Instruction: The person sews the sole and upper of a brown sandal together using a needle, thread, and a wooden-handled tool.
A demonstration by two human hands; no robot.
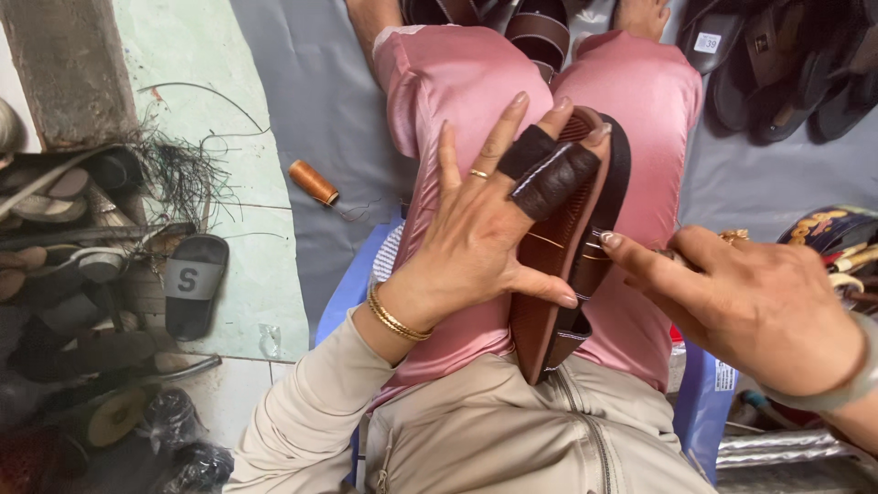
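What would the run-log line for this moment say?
left hand: flat on brown sandal | right hand: fingertips at sandal edge | sandal: on lap, sole up

A sandal point(567, 247) stands on edge between the knees, on the lap. The left hand point(476, 238) lies flat against its left side; the right hand point(750, 302) touches its right edge. A thread spool point(314, 182) lies on the floor to the left, a slipper point(190, 284) farther left.
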